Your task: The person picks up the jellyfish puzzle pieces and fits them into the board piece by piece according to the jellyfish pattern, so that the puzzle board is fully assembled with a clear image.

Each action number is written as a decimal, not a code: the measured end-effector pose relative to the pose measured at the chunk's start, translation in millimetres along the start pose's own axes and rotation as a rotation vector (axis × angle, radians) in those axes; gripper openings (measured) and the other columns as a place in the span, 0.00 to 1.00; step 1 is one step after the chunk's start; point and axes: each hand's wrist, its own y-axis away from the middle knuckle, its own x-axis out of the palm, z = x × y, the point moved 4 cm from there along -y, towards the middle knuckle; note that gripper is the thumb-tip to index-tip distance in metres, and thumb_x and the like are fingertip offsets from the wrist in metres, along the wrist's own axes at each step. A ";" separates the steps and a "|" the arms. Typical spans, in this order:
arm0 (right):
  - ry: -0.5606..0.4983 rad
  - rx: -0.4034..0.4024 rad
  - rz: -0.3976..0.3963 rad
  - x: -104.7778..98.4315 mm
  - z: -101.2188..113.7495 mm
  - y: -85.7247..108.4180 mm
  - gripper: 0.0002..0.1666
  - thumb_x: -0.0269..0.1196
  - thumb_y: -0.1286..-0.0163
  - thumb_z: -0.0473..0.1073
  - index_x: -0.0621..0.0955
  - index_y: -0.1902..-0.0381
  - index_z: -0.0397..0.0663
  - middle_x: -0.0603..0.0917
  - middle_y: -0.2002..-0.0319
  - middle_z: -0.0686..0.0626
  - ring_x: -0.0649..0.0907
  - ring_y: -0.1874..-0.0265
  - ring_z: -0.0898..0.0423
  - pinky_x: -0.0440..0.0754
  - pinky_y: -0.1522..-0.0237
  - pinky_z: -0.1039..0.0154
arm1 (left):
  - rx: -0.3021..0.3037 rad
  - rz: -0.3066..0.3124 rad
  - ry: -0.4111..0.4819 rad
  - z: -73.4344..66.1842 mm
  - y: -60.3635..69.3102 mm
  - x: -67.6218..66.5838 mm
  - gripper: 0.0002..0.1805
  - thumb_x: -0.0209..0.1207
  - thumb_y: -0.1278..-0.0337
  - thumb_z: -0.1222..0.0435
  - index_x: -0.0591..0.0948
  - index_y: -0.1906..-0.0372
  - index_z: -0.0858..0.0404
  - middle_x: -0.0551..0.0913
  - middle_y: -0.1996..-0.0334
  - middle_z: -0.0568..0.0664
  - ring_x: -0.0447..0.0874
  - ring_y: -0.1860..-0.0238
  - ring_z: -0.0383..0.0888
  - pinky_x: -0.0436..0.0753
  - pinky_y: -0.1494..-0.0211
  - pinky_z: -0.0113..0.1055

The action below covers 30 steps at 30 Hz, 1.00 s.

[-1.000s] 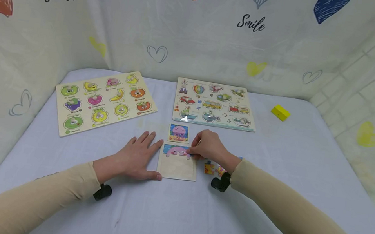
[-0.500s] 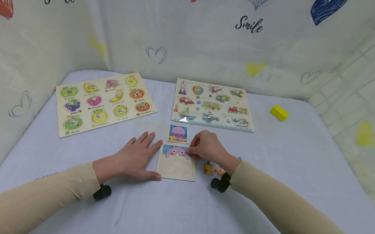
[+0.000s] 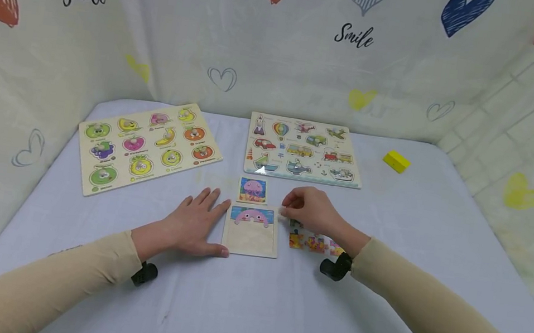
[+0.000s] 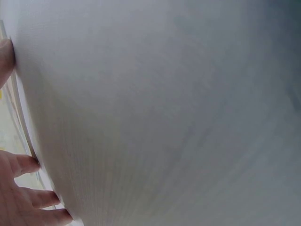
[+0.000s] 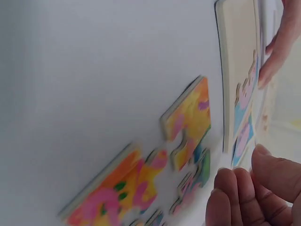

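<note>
Beige-sleeved, spreading the left hand [image 3: 190, 227] wide along the left side of a pale wooden puzzle tray [image 3: 252, 241] on the tabletop [image 3: 207, 316], touching its near corner with the thumb. Curling the right hand [image 3: 311, 208] loosely and narrowly just beside the tray's far right corner, partly covering loose puzzle pieces [image 3: 316, 244] in the head view. Seeing a pink-and-blue strip [image 3: 252, 217] lying along the tray's far edge, with bare wood showing nearer. Finding a small picture card [image 3: 252, 190] lying just beyond, a fruit board [image 3: 150, 157] resting farther left, a vehicle board [image 3: 305, 161] behind, and a yellow block [image 3: 396, 161] far right.
</note>
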 end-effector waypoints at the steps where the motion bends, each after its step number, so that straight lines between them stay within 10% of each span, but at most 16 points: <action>1: -0.002 0.000 -0.004 -1.6 -2.8 1.2 0.10 0.68 0.30 0.45 0.86 0.56 0.45 0.87 0.63 0.48 0.81 0.65 0.54 0.80 0.60 0.64 | 0.000 -0.001 -0.001 0.1 -0.1 0.0 0.59 0.64 0.47 0.32 0.59 0.20 0.65 0.53 0.20 0.69 0.49 0.19 0.69 0.61 0.25 0.70; 30: 0.158 -0.045 0.008 -8.0 -39.5 6.8 0.16 0.73 0.35 0.45 0.87 0.51 0.45 0.86 0.51 0.46 0.80 0.52 0.49 0.79 0.41 0.49 | -0.010 0.007 0.018 0.8 -1.2 0.9 0.59 0.65 0.47 0.33 0.58 0.20 0.64 0.52 0.19 0.68 0.47 0.19 0.68 0.59 0.25 0.70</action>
